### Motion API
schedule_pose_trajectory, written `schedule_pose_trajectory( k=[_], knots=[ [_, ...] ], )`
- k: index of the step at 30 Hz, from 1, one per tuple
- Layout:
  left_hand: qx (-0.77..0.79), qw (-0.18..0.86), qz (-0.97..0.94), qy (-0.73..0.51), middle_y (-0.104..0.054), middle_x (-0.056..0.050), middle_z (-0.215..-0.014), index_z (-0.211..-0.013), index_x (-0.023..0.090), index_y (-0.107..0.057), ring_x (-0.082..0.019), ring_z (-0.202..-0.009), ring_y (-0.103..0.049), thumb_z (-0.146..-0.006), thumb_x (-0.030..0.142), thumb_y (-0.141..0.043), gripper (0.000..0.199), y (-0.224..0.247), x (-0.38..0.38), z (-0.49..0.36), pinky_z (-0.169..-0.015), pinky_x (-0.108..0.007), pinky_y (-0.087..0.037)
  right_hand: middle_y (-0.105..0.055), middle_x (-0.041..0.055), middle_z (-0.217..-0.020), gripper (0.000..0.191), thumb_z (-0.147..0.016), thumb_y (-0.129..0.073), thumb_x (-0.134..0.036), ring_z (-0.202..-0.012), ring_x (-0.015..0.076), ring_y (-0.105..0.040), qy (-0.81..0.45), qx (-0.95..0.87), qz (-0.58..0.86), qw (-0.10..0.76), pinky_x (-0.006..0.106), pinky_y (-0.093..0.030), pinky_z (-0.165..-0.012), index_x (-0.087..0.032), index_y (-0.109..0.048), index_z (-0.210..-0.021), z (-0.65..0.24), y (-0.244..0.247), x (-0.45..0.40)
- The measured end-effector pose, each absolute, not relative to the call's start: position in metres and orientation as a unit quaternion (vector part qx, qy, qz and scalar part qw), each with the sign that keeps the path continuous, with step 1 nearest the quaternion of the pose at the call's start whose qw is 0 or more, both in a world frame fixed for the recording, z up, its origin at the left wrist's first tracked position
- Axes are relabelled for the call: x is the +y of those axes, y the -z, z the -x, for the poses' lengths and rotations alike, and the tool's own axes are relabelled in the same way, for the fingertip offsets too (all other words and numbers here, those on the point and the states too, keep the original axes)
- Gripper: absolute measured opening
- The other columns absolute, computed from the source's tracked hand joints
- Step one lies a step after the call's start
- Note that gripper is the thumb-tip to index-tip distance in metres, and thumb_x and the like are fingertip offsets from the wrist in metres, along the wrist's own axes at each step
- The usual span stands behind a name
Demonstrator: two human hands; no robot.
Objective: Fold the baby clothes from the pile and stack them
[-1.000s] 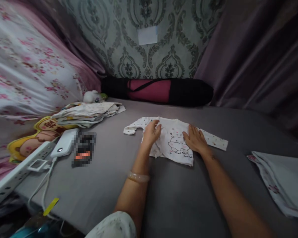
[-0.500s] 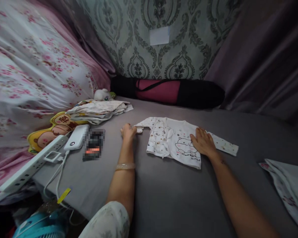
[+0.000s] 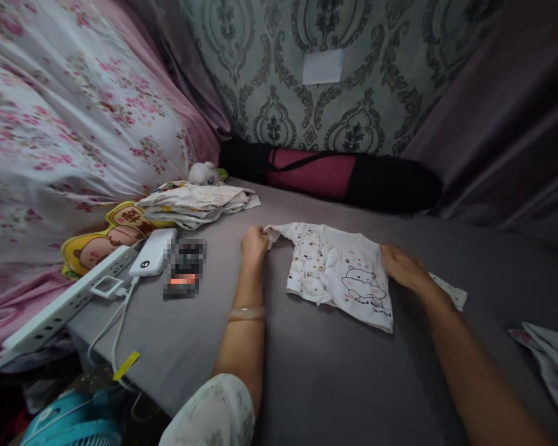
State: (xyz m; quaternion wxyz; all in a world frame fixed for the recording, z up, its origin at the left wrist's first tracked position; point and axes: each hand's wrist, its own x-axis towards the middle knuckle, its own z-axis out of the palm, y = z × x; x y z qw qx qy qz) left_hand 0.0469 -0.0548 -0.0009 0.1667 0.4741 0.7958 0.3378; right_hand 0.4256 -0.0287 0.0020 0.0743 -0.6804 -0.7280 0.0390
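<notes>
A small white baby shirt (image 3: pixel 328 266) lies spread on the grey sheet, with a cartoon animal and lettering on its right half and a small scattered print on its left half. My left hand (image 3: pixel 255 244) is closed on the cuff of the left sleeve, which is lifted a little. At the shirt's right shoulder, my right hand (image 3: pixel 404 267) pinches the cloth where the body meets the sleeve. It covers part of the right sleeve, whose cuff (image 3: pixel 452 291) shows beyond my wrist.
Folded clothes (image 3: pixel 199 204) lie at the back left beside a yellow cushion (image 3: pixel 100 248). Nearer are a white power bank (image 3: pixel 153 253), a power strip (image 3: pixel 74 303) and a blurred-out dark item (image 3: pixel 185 268). A black and red long bag (image 3: pixel 316 173) lines the wall. More folded cloth (image 3: pixel 551 359) is at right.
My right hand has gone from lying flat on the shirt to pinching its right shoulder edge. My left hand still holds the left cuff. The view has shifted slightly.
</notes>
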Motion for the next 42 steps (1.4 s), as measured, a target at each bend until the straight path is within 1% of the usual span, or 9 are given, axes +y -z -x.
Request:
schedule_pose_trajectory(
  k=[4, 11, 16, 18, 21, 24, 27, 35, 42],
  knots=[
    [0.762, 0.168, -0.493, -0.385, -0.072, -0.007, -0.076, -0.098, 0.019, -0.071, -0.021, -0.079, -0.069, -0.08, 0.012, -0.043, 0.033, -0.011, -0.052, -0.048, -0.078, -0.031, -0.05, -0.063, 0.0168, -0.12, 0.057, -0.097, -0.015, -0.045, -0.116, 0.0335, -0.056, -0.08, -0.73, 0.669, 0.112, 0.047, -0.039, -0.097, -0.016, -0.061, -0.116, -0.389, -0.032, -0.027],
    [0.695, 0.108, -0.529, -0.475, -0.066, -0.01, -0.117, -0.093, 0.015, -0.07, -0.019, -0.109, -0.061, -0.076, 0.01, -0.047, 0.029, -0.006, -0.042, -0.052, -0.097, -0.029, -0.045, -0.062, 0.0149, -0.123, 0.045, -0.098, -0.024, -0.037, -0.116, 0.0285, -0.053, -0.092, -0.786, 0.6, 0.122, 0.039, -0.036, -0.098, -0.016, -0.059, -0.117, -0.302, -0.037, -0.024],
    [0.688, 0.093, -0.497, -0.52, -0.071, -0.007, -0.099, -0.086, 0.016, -0.071, -0.019, -0.097, -0.065, -0.088, 0.029, -0.047, 0.027, -0.004, -0.041, -0.046, -0.092, -0.03, -0.048, -0.057, 0.013, -0.13, 0.039, -0.099, -0.027, -0.03, -0.125, 0.0246, -0.046, -0.112, -0.825, 0.535, 0.146, 0.04, -0.028, -0.106, -0.015, -0.054, -0.123, -0.248, -0.024, -0.019],
    [0.687, 0.09, -0.493, -0.526, -0.072, -0.007, -0.097, -0.09, 0.015, -0.07, -0.019, -0.096, -0.066, -0.087, 0.025, -0.047, 0.026, 0.0, -0.039, -0.041, -0.092, -0.03, -0.049, -0.055, 0.0132, -0.133, 0.037, -0.099, -0.027, -0.026, -0.129, 0.0236, -0.041, -0.119, -0.83, 0.523, 0.151, 0.04, -0.024, -0.109, -0.014, -0.053, -0.124, -0.229, -0.019, -0.015],
    [0.693, 0.108, -0.506, -0.503, -0.07, -0.008, -0.109, -0.1, 0.014, -0.069, -0.018, -0.107, -0.063, -0.079, 0.008, -0.044, 0.034, 0.011, -0.036, -0.034, -0.098, -0.031, -0.046, -0.049, 0.0147, -0.14, 0.039, -0.099, -0.028, -0.024, -0.137, 0.0241, -0.032, -0.129, -0.831, 0.521, 0.146, 0.041, -0.02, -0.112, -0.012, -0.051, -0.128, -0.206, -0.009, -0.008],
    [0.69, 0.114, -0.537, -0.472, -0.061, -0.012, -0.13, -0.108, 0.012, -0.067, -0.019, -0.124, -0.054, -0.07, -0.001, -0.041, 0.048, 0.024, -0.033, -0.031, -0.109, -0.033, -0.038, -0.036, 0.0155, -0.15, 0.047, -0.099, -0.027, -0.03, -0.142, 0.0264, -0.024, -0.132, -0.831, 0.526, 0.127, 0.045, -0.015, -0.114, -0.009, -0.042, -0.138, -0.191, 0.0, -0.003],
    [0.69, 0.116, -0.553, -0.453, -0.054, -0.013, -0.138, -0.114, 0.014, -0.065, -0.02, -0.13, -0.048, -0.068, -0.003, -0.041, 0.055, 0.033, -0.031, -0.031, -0.112, -0.038, -0.034, -0.027, 0.0169, -0.155, 0.056, -0.099, -0.024, -0.04, -0.144, 0.0291, -0.016, -0.137, -0.829, 0.533, 0.099, 0.05, -0.01, -0.114, -0.009, -0.035, -0.145, -0.184, 0.009, -0.003],
    [0.713, 0.101, -0.512, -0.467, -0.059, -0.016, -0.132, -0.108, 0.011, -0.068, -0.023, -0.126, -0.052, -0.079, 0.012, -0.047, 0.036, 0.024, -0.032, -0.032, -0.109, -0.037, -0.038, -0.02, 0.0171, -0.157, 0.064, -0.099, -0.02, -0.049, -0.145, 0.0289, -0.01, -0.133, -0.823, 0.545, 0.091, 0.051, -0.005, -0.115, -0.01, -0.03, -0.149, -0.182, 0.017, -0.006],
    [0.702, 0.065, -0.506, -0.497, -0.066, -0.008, -0.123, -0.104, 0.016, -0.07, -0.018, -0.12, -0.057, -0.078, 0.004, -0.039, 0.042, 0.021, -0.035, -0.026, -0.108, -0.036, -0.04, -0.022, 0.0159, -0.157, 0.062, -0.099, -0.015, -0.047, -0.145, 0.0287, -0.012, -0.145, -0.818, 0.55, 0.088, 0.052, -0.006, -0.114, -0.012, -0.031, -0.149, -0.18, 0.017, -0.002]
  ],
)
